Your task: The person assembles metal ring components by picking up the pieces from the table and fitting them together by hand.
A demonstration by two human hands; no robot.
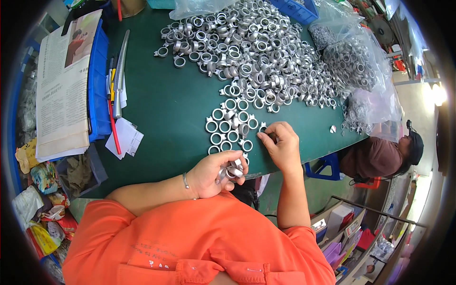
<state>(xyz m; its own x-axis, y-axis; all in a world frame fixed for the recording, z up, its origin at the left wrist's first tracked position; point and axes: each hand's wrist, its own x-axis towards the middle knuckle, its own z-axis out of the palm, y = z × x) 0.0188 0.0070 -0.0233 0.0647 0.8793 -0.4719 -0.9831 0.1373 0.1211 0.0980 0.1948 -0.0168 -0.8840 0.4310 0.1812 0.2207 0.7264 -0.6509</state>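
Note:
Cupped near the table's front edge, my left hand holds several silver metal rings in its curled fingers. To its right, my right hand pinches one metal ring between thumb and fingertips, just over the green table. Between the hands and the back, rings lie flat in loose rows, their small tabs showing. Behind these rows a large heap of the same rings spreads across the table's far half. Part of the pinched ring is hidden by my fingers.
Clear plastic bags of rings stand at the back right. On the left are a blue bin under a newspaper, a tapered metal rod, a red pen and white paper slips. Another person sits beyond the right edge.

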